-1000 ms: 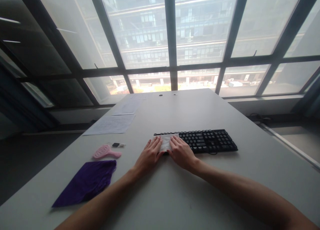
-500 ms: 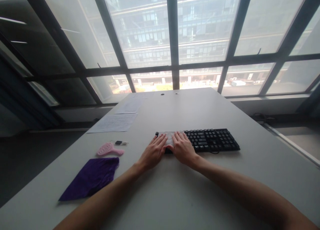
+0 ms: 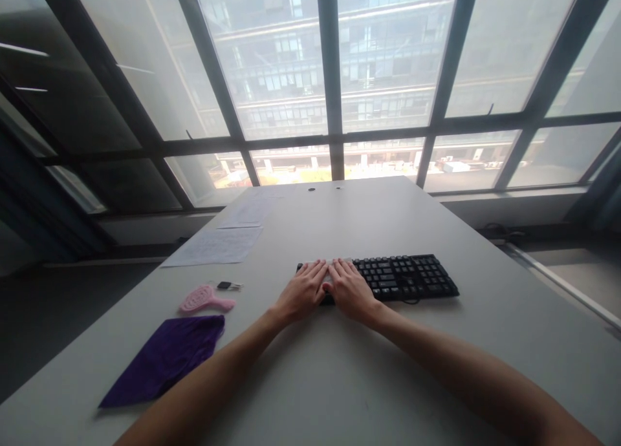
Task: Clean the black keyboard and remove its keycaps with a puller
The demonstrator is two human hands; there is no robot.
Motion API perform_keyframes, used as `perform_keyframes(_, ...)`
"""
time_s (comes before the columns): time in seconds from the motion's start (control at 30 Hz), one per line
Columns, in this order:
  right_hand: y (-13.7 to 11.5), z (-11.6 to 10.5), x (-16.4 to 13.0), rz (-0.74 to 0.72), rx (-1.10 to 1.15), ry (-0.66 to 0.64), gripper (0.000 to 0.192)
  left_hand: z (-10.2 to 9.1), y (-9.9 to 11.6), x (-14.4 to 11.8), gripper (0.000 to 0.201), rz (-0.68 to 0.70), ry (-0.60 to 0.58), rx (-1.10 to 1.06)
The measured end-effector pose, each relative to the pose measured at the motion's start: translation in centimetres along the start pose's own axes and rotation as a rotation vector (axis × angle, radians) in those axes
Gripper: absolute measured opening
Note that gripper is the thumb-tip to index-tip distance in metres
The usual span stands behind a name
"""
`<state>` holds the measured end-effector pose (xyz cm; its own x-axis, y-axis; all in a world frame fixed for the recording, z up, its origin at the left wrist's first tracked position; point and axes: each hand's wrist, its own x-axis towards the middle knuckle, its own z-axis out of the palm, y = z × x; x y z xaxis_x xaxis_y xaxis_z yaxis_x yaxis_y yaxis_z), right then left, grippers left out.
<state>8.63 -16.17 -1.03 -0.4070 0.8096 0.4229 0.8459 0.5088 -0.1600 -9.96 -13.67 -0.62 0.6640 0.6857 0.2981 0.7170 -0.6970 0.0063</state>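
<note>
Fingers [image 3: 317,269] flat on white cloth [image 3: 330,269] at keyboard [image 3: 405,275] left edge.

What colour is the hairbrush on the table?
Pink; the hairbrush shows best in the head view.

My desk [image 3: 369,220] is a long pale grey slab running up to the window. On it lie a black keyboard [image 3: 402,276] near the middle, a purple cloth [image 3: 165,359] at the near left, a pink hairbrush [image 3: 204,299] just beyond it, a small key fob [image 3: 228,285] beside that, and paper sheets [image 3: 216,245] farther back.
</note>
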Motion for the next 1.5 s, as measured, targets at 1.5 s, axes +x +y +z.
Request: perform_keyframes(1.5, -0.5, -1.0, -3.1, -0.125, -0.007, 0.006, 0.049, -0.9, 1.2, -2.5, 0.057, 0.124, 0.014, -0.004)
